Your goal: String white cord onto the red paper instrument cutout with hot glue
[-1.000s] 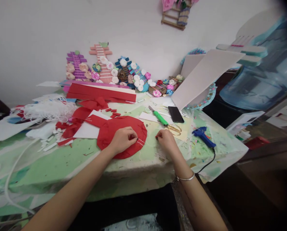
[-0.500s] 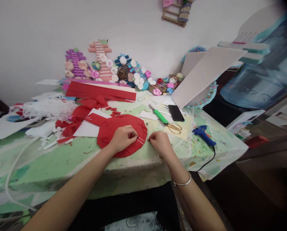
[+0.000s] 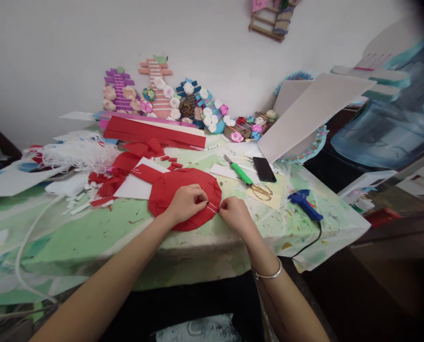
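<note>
A round red paper-covered piece (image 3: 183, 176) with a red neck lies flat on the table before me. My left hand (image 3: 188, 203) rests on it, thumb and fingers pinched at the end of a thin white string (image 3: 212, 207). Short parallel stretches of that string run across the red surface towards the right rim. At this rim my right hand (image 3: 234, 213) is closed in a pinch on the string's other end; the fingertips hide the exact hold. A white sheet (image 3: 135, 186) sticks out from under the neck.
Right of my hands lie gold-handled scissors (image 3: 262, 191), a green utility knife (image 3: 242, 174), a black phone (image 3: 264, 169) and a blue glue gun (image 3: 305, 204). Leftward are tangled white string (image 3: 80, 154) and red scraps (image 3: 108, 185). Decorated crafts (image 3: 156, 90) lean on the wall.
My right hand has come in closer to the red piece's right rim, narrowing the gap to my left hand. The whole view has shifted slightly; the left hand stays on the red piece.
</note>
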{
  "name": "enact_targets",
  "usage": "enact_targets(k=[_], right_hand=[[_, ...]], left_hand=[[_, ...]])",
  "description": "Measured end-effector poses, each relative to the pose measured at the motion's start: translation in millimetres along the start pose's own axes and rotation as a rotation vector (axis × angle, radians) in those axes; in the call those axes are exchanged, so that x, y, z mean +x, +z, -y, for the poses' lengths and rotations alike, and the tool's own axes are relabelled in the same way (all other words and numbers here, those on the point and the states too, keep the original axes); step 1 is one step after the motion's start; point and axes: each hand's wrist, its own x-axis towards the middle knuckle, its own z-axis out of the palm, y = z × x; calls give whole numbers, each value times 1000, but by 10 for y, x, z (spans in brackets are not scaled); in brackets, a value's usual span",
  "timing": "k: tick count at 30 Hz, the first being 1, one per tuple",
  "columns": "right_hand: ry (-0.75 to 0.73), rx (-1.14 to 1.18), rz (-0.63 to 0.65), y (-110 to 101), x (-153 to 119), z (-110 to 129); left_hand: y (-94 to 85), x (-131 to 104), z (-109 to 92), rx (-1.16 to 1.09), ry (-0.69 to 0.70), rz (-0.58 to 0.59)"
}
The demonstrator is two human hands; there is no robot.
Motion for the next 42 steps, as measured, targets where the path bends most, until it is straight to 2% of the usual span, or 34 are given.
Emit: enact_targets(k=[8,14,22,24,29,32,34,38,39,42], right_hand=[[6,229,-8,-4,10,-120],[-63,485,16,-35,30,-259],[-88,689,-118,-131,54,-413],[-95,749,-223,-216,30,-450],[-174,871,-767,-571,55,-493],[-243,851,-974,-775,154,-481],[-227,749,-944,-837,225,-488],[-119,467,-498,-743,292,-555],[-106,428,-423,-693,289,-579],[-108,387,-400,-568,248,-653]], left_hand=[[12,10,-1,23,-19,-8],[29,10,19,31,-35,-18],[32,7,15,13,-27,-20],[31,8,13,8,-29,-19],[25,11,8,9,-38,-19],[26,7,14,9,-34,-25],[30,4,24,8,-31,-26],[36,2,40,-6,-36,-22],[36,3,41,-8,-37,-21],[32,7,33,-8,-39,-20]])
